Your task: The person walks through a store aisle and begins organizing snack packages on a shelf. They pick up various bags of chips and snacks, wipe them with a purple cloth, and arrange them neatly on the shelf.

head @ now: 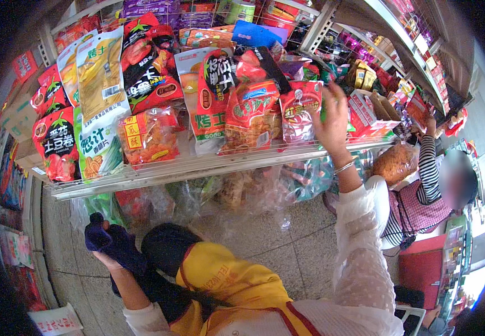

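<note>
My right hand (331,119) is raised at the shelf, slightly blurred, its fingers apart. Its thumb overlaps the right edge of a red snack bag (300,111); whether it touches the bag is unclear. Low on the left, my left hand (107,248) is closed around a bunched dark purple cloth (120,243), which covers most of the fingers. On the shelf, left of the red bag, stands a clear-and-red snack bag (250,117). Farther left are a pumpkin crisp bag (148,136), a yellow-and-white pouch (101,71) and a red-and-black tomato-print bag (57,145).
A metal shelf lip (192,170) runs across in front of me, with clear plastic-wrapped goods (242,189) beneath it. An open red-and-white carton (370,111) sits to the right. Beyond it, another person (418,206) in a checked apron reaches to the shelf, near a large bag of brown snacks (395,164).
</note>
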A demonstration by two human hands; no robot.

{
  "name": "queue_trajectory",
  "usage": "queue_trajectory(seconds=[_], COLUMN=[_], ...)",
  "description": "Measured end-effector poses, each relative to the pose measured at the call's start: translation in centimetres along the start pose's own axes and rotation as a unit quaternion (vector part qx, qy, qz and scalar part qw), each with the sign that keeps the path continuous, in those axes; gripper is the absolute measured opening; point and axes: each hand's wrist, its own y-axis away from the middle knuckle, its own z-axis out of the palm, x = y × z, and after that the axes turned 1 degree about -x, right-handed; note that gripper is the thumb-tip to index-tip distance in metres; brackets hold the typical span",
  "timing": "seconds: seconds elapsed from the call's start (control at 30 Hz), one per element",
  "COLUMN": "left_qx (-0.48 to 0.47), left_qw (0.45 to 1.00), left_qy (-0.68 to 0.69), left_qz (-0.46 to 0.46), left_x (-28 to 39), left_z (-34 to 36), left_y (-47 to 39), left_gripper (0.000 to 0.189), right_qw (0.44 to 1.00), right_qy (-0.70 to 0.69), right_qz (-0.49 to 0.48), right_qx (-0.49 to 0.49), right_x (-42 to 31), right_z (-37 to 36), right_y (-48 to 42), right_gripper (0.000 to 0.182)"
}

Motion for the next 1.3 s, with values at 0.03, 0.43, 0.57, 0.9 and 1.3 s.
queue_trajectory(seconds=[0.03, 0.43, 0.57, 0.9, 1.3], left_qx=[-0.002, -0.021, -0.008, -0.03, 0.061], left_qw=[1.0, 0.998, 0.925, 0.99, 0.93], left_qy=[-0.008, 0.003, -0.315, -0.102, -0.318], left_qz=[0.015, 0.06, 0.214, 0.095, 0.171], left_x=[1.1, 1.9, 1.4, 1.0, 3.3], left_z=[1.8, 1.3, 0.1, 0.0, 1.3], left_y=[0.5, 0.5, -0.4, -0.5, 0.0], left_gripper=[0.015, 0.012, 0.019, 0.017, 0.02], right_qw=[0.997, 0.997, 0.999, 0.952, 0.958], right_qy=[0.016, 0.056, -0.025, -0.056, -0.053], right_qz=[-0.054, 0.029, -0.033, -0.218, -0.14], right_qx=[-0.052, -0.045, -0.01, -0.209, -0.244], right_x=[-1.3, 3.1, -5.1, -10.1, -6.6], right_z=[-0.2, 3.2, 1.3, 2.1, 0.2], right_y=[0.0, 2.8, 0.9, -0.7, -1.5], right_gripper=[0.053, 0.062, 0.047, 0.041, 0.008])
